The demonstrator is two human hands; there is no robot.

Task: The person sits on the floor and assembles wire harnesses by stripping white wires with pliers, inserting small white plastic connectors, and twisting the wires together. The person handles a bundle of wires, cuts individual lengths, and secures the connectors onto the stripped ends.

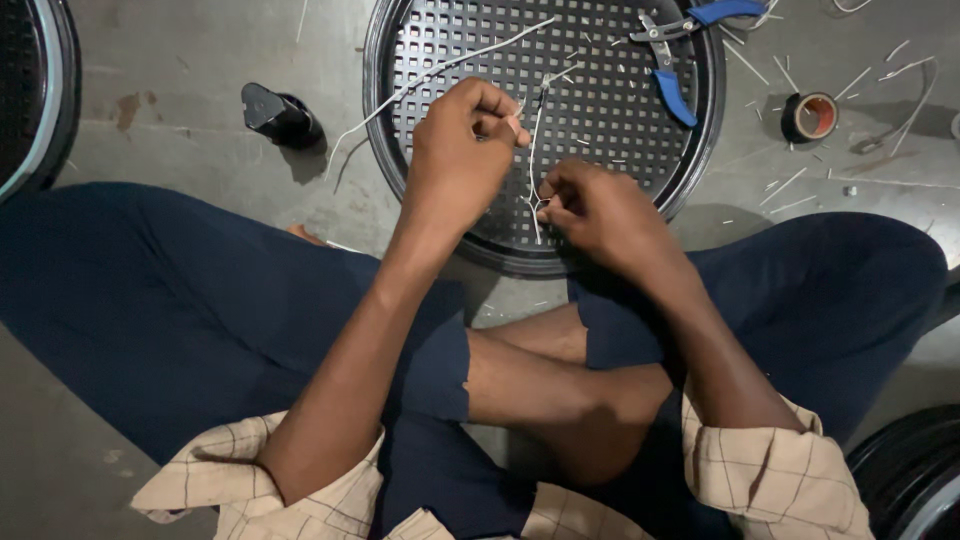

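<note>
I sit cross-legged on a concrete floor. My left hand (462,150) pinches the upper part of a thin white wire (533,150) over a round black perforated grille (610,110). My right hand (598,212) grips the lower end of the same wire, just below and to the right. Another long strand of white wire (440,72) runs from my left hand across the grille and off its left rim. Both hands hover over the grille's near edge.
Blue-handled pliers (672,60) lie on the grille's far right. A roll of tape (808,116) and scattered wire offcuts (790,185) lie on the floor to the right. A small black object (278,115) stands at the left. More round black parts show at the far left (40,90) and bottom right (910,480).
</note>
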